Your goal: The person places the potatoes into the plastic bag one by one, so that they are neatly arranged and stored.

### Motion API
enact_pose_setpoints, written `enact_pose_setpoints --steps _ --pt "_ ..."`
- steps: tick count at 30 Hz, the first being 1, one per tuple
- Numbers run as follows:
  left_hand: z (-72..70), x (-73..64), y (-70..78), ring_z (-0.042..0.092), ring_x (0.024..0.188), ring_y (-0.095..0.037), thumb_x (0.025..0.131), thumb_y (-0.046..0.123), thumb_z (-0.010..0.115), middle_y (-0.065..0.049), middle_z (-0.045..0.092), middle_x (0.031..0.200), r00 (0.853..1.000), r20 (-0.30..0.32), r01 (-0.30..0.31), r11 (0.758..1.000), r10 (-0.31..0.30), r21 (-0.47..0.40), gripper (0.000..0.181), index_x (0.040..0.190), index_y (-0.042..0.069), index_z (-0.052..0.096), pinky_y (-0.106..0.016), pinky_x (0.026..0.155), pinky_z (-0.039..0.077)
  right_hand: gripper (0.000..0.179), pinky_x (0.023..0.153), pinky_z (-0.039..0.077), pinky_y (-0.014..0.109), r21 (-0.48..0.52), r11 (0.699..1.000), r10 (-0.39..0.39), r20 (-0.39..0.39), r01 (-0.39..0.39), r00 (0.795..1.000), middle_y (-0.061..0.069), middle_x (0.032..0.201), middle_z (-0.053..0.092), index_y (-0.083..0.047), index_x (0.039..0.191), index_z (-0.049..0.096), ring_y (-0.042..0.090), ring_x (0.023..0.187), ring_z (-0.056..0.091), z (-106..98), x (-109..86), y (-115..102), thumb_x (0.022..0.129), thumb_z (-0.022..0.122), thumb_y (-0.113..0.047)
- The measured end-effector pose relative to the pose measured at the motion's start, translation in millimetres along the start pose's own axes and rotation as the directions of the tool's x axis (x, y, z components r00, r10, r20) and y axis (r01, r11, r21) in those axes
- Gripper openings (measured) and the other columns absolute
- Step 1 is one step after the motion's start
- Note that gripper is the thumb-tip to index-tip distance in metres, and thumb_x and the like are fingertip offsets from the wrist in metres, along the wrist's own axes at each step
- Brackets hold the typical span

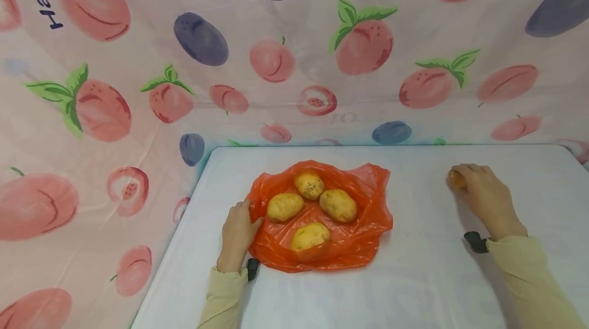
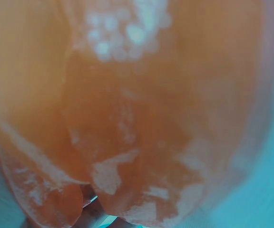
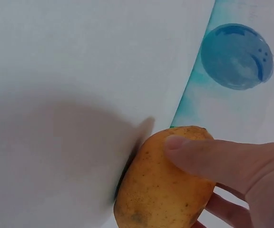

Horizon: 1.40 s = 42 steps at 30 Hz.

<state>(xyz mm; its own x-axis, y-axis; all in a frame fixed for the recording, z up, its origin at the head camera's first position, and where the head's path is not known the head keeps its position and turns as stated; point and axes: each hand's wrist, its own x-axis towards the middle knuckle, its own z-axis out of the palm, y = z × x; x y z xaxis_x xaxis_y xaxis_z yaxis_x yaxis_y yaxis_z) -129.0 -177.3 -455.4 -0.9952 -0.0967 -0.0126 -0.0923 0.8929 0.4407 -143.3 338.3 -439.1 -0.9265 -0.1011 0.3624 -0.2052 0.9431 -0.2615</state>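
An orange-red plastic bag point(image 1: 382, 216) lies spread wide on the white table, with several yellow potatoes point(image 1: 339, 206) in it. My left hand point(image 1: 238, 232) grips the bag's left edge, its thumb reaching over the film. In the left wrist view the blurred bag point(image 2: 175, 118) fills most of the picture and hides nearly all of that hand. Well to the right of the bag, my right hand point(image 1: 488, 196) holds a single potato point(image 3: 165, 185) at the table. Its thumb presses on the potato's upper side, while the other fingers go round behind, partly hidden.
The white table point(image 1: 428, 288) ends at a back edge, where a fruit-printed cloth point(image 1: 285, 27) rises and also covers the left side. Dark wrist mounts point(image 1: 475, 242) sit at both sleeve cuffs.
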Motion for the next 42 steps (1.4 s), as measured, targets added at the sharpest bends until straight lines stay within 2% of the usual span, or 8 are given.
enact_pose_setpoints --steps 8,13,19,25,32,38,42 --pt "-0.1 -0.4 0.7 0.055 0.098 -0.032 0.087 0.019 0.077 -0.018 0.062 0.112 1.0 -0.005 -0.007 1.0 0.007 -0.006 0.053 0.13 -0.002 0.055 -0.05 0.09 0.054 0.039 0.067 0.048 0.07 -0.032 0.999 -0.012 -0.073 0.01 0.997 0.032 0.112 0.061 0.006 0.112 0.062 0.052 0.101 0.055 1 -6.4 -3 0.076 0.076 0.008" --pt "-0.1 -1.1 -0.1 0.055 0.098 -0.032 0.087 0.02 0.078 -0.017 0.062 0.112 1.0 -0.011 -0.007 1.0 0.007 -0.001 0.053 0.13 -0.001 0.055 -0.05 0.089 0.054 0.045 0.071 0.047 0.071 -0.011 1.0 -0.009 -0.104 0.008 0.995 0.03 0.119 0.059 0.004 0.117 0.061 0.05 0.107 0.053 0 -7.5 -10 0.076 0.079 0.002" --pt "-1.1 -1.2 0.4 0.055 0.1 -0.033 0.087 0.02 0.077 -0.018 0.062 0.114 1.0 -0.009 -0.002 1.0 0.002 -0.003 0.054 0.132 -0.001 0.055 -0.05 0.09 0.054 0.053 0.079 0.045 0.071 0.038 0.999 -0.021 -0.089 0.024 0.996 0.028 0.125 0.057 0.002 0.122 0.059 0.048 0.114 0.049 -10 -4.3 -27 0.074 0.08 0.003" --pt "-1.5 -1.2 0.9 0.055 0.1 -0.033 0.088 0.019 0.077 -0.019 0.062 0.115 1.0 0.001 -0.008 1.0 0.008 -0.002 0.055 0.133 -0.001 0.054 -0.051 0.091 0.054 0.055 0.077 0.048 0.068 0.039 0.996 -0.077 -0.101 0.081 0.992 0.026 0.125 0.06 0.001 0.122 0.06 0.045 0.116 0.051 -17 -3.4 -48 0.072 0.082 0.001" --pt "-0.8 -0.8 -0.8 0.055 0.099 -0.033 0.087 0.02 0.077 -0.018 0.062 0.113 1.0 -0.003 -0.008 1.0 0.008 -0.002 0.054 0.132 -0.001 0.054 -0.05 0.089 0.055 0.058 0.081 0.049 0.067 0.033 0.995 -0.09 -0.078 0.093 0.993 0.025 0.127 0.06 0.0 0.126 0.059 0.043 0.118 0.051 -17 -1.4 -69 0.073 0.084 -0.004" --pt "-0.8 -0.4 -0.8 0.055 0.099 -0.033 0.087 0.019 0.077 -0.019 0.062 0.112 1.0 -0.006 -0.015 1.0 0.015 0.005 0.055 0.132 -0.002 0.054 -0.051 0.089 0.055 0.059 0.077 0.052 0.065 0.028 0.99 -0.136 -0.105 0.14 0.985 0.022 0.126 0.062 -0.002 0.127 0.06 0.041 0.116 0.054 -20 0.3 -84 0.073 0.085 -0.008" --pt "0.1 -0.8 -1.0 0.056 0.098 -0.033 0.087 0.019 0.077 -0.019 0.062 0.112 1.0 -0.007 -0.021 1.0 0.021 0.01 0.053 0.13 -0.002 0.054 -0.051 0.089 0.054 0.06 0.079 0.052 0.064 0.032 0.99 -0.133 -0.099 0.136 0.986 0.022 0.127 0.061 -0.003 0.129 0.059 0.041 0.116 0.053 -22 1.3 -92 0.075 0.085 -0.01"
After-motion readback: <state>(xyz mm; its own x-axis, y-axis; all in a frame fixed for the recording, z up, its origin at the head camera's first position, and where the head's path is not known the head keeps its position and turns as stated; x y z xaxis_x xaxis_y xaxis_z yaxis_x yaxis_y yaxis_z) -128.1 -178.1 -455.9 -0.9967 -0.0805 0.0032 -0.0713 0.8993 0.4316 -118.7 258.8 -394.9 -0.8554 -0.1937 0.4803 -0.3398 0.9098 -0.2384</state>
